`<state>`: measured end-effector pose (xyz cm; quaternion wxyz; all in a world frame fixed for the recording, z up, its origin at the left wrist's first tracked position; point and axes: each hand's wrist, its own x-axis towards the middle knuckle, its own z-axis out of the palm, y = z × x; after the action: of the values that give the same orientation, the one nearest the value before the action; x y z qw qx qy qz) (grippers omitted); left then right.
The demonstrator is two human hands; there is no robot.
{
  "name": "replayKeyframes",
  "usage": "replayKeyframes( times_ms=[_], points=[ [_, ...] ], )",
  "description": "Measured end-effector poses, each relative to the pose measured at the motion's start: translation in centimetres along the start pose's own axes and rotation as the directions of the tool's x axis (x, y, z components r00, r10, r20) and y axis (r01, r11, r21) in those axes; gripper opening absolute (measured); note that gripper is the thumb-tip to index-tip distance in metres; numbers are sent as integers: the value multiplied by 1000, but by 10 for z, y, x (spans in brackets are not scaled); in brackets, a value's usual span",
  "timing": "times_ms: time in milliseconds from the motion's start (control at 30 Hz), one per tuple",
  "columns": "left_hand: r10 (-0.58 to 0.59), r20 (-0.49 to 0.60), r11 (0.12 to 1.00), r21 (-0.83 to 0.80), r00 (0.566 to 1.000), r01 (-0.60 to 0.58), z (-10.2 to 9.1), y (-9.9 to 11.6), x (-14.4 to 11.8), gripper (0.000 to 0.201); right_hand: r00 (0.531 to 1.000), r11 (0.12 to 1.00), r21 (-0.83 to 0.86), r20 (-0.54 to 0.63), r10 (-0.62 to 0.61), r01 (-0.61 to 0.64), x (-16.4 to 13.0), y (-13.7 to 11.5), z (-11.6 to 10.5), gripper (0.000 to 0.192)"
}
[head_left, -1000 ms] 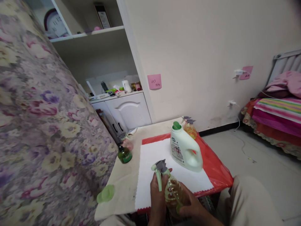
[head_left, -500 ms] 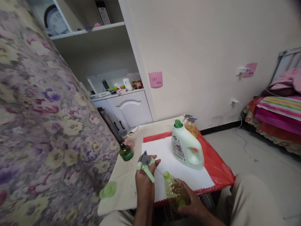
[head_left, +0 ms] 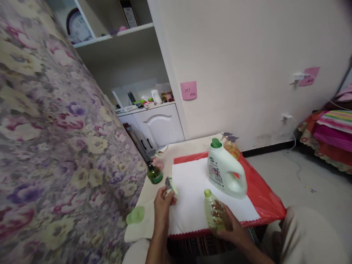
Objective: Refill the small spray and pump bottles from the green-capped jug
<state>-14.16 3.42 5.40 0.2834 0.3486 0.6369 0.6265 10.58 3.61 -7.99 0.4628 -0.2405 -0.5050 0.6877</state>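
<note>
The clear yellow-green bottle (head_left: 209, 209), its neck uncovered, leans slightly at the near edge of the white sheet (head_left: 189, 209); whether its base touches anything cannot be told. The person's right hand (head_left: 227, 224) is curled around its side, fingers wrapped on the plastic. The left hand (head_left: 164, 200), thumb and fingers closed together, pinches the grey and pale-green spray head (head_left: 171, 184), well apart from the bottle. Beyond stands the pale-green jug (head_left: 224, 170), upright. Left of the sheet are a dark green pump bottle (head_left: 155, 175) and, nearer, a light-green object (head_left: 136, 215).
</note>
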Motion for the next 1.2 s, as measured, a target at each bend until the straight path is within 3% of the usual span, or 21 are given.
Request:
replayKeyframes(
  times_ms=[100, 200, 367, 567, 800, 933, 1033, 1100, 1200],
  points=[
    [-56, -18, 984, 170, 998, 58, 3, -35, 3, 45, 1000, 999, -37, -29, -4, 3, 3, -6, 4, 88],
    [-69, -52, 930, 359, 996, 83, -1, -57, 12, 36, 998, 997, -81, -60, -17, 12, 9, -11, 8, 92],
    [-28, -97, 768, 636, 995, 84, -14, -69, 29, 29, 998, 982, -190, -57, -23, 11, 25, -10, 13, 92],
    [9, -100, 634, 770, 995, 72, -11, -76, 25, 28, 993, 958, -277, -73, -92, 69, 43, -9, 26, 84],
    [39, -44, 604, 797, 998, 11, -20, -81, 18, 54, 970, 875, -481, -236, -65, -58, 54, 3, 29, 87],
    [288, -60, 647, 748, 956, -148, -18, -82, 0, 46, 968, 860, -509, -234, -95, -39, 54, 6, 30, 88],
    [329, 17, 777, 563, 944, -281, 5, -78, -21, 39, 961, 857, -516, -235, -143, 1, 58, 2, 32, 87],
    [271, 121, 855, 425, 955, -297, 28, -77, -34, 40, 953, 842, -539, -242, -182, 24, 62, 2, 34, 86],
    [226, 251, 906, 302, 941, -298, 57, -81, -42, 57, 948, 811, -582, -227, -223, 52, 67, 9, 34, 77]
  ],
)
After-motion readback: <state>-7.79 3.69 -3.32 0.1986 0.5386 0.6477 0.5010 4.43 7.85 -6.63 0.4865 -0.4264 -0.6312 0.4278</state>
